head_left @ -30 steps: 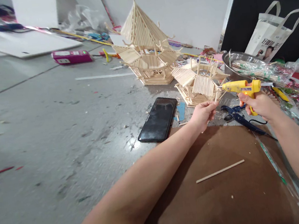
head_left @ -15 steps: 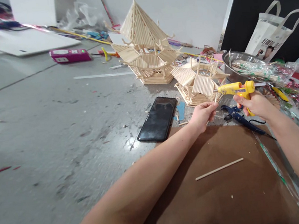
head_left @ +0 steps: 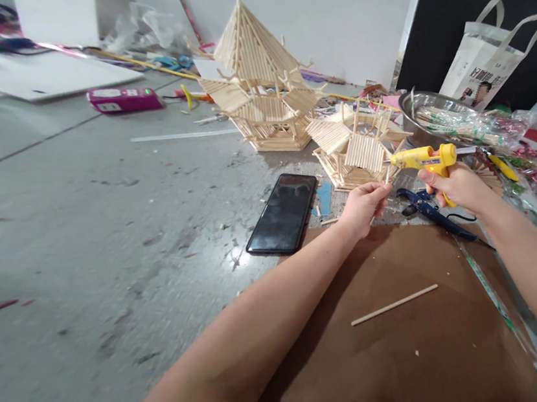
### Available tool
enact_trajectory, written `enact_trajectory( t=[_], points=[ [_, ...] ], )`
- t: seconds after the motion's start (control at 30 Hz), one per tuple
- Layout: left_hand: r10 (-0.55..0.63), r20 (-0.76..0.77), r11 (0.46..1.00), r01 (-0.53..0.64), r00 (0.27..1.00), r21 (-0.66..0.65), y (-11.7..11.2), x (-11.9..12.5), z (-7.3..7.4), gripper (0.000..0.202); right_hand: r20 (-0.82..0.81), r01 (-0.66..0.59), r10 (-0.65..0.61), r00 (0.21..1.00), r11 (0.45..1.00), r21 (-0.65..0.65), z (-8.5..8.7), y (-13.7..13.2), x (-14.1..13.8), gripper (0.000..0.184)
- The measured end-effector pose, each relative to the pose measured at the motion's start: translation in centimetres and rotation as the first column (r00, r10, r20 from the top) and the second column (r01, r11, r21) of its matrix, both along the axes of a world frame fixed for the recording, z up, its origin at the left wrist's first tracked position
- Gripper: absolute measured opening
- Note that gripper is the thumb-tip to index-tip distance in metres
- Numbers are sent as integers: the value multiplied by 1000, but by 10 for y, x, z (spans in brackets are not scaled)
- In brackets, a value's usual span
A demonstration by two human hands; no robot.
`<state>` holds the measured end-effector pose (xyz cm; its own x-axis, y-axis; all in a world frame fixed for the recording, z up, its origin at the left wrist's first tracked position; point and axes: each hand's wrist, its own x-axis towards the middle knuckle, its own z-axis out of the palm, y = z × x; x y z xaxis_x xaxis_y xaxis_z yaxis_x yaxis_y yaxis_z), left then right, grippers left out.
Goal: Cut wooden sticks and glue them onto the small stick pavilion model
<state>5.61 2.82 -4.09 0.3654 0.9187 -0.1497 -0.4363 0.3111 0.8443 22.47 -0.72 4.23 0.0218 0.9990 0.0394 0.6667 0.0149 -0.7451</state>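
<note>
My left hand (head_left: 365, 205) pinches a short wooden stick (head_left: 387, 175) that points upward. Wrapped round the handle of a yellow hot glue gun (head_left: 420, 158) is my right hand (head_left: 455, 186); the gun's nozzle meets or nearly meets the stick's upper end. Right behind them stands a small pavilion model (head_left: 357, 148) built of wooden sticks, with its top open. A taller stick pagoda (head_left: 262, 91) with a pointed roof rises farther back. Below the glue gun lies a dark blue cutter tool (head_left: 429, 212). One loose stick (head_left: 393, 305) rests on the brown board (head_left: 339, 375).
A black phone (head_left: 282, 213) lies left of my left hand. At the right are a metal bowl (head_left: 406, 106) with bagged sticks, plastic packets and a white bag (head_left: 481, 64). A purple power strip (head_left: 125, 100) sits on the grey floor (head_left: 83, 250) farther left.
Both hands stay nearly still, with the nozzle at the stick's end. The whole view has shifted very slightly.
</note>
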Motion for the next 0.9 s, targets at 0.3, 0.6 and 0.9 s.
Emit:
enact_trajectory(
  t=[0.3,0.6,0.9],
  points=[
    [7,-10,1000,-7,1000,1,-1,-1,2,28,-3,-2,2,1000,1000,12,1,3,-2,41],
    [28,9,1000,-28,1000,-14,1,-1,7,27,-88,13,-8,996,998,54,1,2,1,43],
    [18,71,1000,-17,997,-16,11,1,10,21,-130,17,-10,991,999,47,0,-1,3,45]
  ],
)
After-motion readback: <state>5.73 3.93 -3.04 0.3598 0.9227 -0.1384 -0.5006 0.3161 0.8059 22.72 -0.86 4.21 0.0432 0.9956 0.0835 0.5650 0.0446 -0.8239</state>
